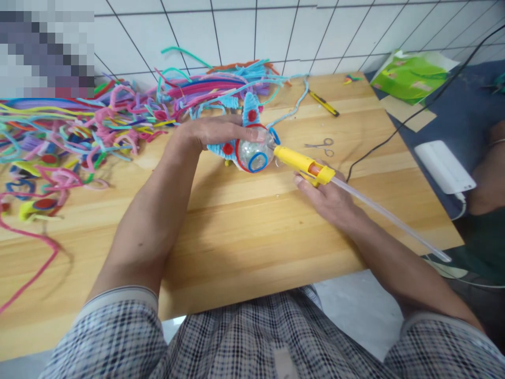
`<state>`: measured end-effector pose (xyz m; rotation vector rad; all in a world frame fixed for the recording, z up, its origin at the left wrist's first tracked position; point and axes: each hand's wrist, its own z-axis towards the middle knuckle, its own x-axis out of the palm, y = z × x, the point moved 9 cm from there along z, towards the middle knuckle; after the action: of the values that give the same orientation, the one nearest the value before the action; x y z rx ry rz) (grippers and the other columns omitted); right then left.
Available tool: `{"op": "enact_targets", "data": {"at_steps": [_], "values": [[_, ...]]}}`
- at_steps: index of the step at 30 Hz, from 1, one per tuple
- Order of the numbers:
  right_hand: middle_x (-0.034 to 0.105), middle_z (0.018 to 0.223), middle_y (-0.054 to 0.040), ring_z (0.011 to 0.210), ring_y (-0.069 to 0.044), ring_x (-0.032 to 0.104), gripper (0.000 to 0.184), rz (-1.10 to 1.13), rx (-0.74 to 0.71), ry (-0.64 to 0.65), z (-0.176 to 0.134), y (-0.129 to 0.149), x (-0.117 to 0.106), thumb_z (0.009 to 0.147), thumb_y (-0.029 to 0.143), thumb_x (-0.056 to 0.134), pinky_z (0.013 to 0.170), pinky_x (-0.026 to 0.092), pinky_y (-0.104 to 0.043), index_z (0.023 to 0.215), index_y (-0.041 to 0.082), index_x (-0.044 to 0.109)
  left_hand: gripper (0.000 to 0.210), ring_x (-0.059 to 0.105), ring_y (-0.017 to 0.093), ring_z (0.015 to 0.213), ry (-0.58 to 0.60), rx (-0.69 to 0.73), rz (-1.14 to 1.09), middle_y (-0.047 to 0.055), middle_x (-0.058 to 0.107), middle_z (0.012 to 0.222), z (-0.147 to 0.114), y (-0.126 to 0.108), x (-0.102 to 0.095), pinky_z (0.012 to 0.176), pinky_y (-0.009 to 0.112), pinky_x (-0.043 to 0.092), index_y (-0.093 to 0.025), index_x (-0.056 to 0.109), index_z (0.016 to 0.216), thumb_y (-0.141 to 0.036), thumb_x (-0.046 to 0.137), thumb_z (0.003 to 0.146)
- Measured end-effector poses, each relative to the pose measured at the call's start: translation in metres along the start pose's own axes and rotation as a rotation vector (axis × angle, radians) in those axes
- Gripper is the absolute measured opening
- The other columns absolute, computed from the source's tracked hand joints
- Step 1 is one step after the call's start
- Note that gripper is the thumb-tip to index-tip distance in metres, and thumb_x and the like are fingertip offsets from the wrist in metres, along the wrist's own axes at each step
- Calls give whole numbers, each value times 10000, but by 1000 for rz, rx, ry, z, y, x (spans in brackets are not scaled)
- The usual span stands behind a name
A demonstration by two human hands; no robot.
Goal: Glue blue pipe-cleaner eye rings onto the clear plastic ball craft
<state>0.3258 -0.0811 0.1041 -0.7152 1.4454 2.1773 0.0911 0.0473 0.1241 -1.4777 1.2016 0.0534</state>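
Observation:
My left hand (221, 130) is closed around a craft figure (258, 150), a clear rounded body edged in red with blue rings on it. Light blue pipe-cleaner fins (250, 108) with red dots stick out from the figure on the hand's side. In my right hand (327, 197) is a yellow hot glue gun (302, 160), its nozzle at the right side of the clear body. A long translucent glue stick (394, 221) runs out of the gun's back toward the lower right. Whether the nozzle touches the figure I cannot tell.
Scissors (325, 145) and a yellow utility knife (323, 102) lie beyond the glue gun. Tangled pipe cleaners (98, 126) cover the table's left and back. A black cord (402, 123) crosses the right side. Past the edge are a white power bank (445, 166), a green packet (412, 76) and another person's arm (489, 168).

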Motion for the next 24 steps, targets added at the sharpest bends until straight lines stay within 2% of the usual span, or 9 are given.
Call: {"op": "enact_targets", "data": {"at_steps": [7,13,17,24], "values": [[762,923,-43,864,-291,737,155,-10,-7,8,0,1,0,1075,473,726,843,663,-472,1047,322,707,647,719,426,1384,-14,-1,8,52,856,1184,-2,-1,-2,1165,447,581,-283,880,1258,-804,662,945],[766,943,-34,875,-278,741,173,17,5,-10,0,-1,1,1081,502,707,852,642,-460,1050,332,719,796,699,405,1380,-11,12,-25,43,857,1298,-5,-7,0,1211,457,563,-253,860,1396,-861,698,908],[741,891,-21,819,-265,717,138,4,-5,1,0,0,1,1076,454,716,828,637,-448,1016,331,697,836,690,378,1365,6,10,-31,36,859,1289,-9,-10,1,1212,442,557,-238,847,1422,-887,701,916],[762,914,-34,846,-281,736,119,0,-7,-16,1,2,-1,1066,443,715,819,663,-466,1028,331,703,785,686,331,1241,-16,10,-65,-1,882,1238,-9,-8,-1,1159,443,545,-252,880,1250,-928,740,876]]}}
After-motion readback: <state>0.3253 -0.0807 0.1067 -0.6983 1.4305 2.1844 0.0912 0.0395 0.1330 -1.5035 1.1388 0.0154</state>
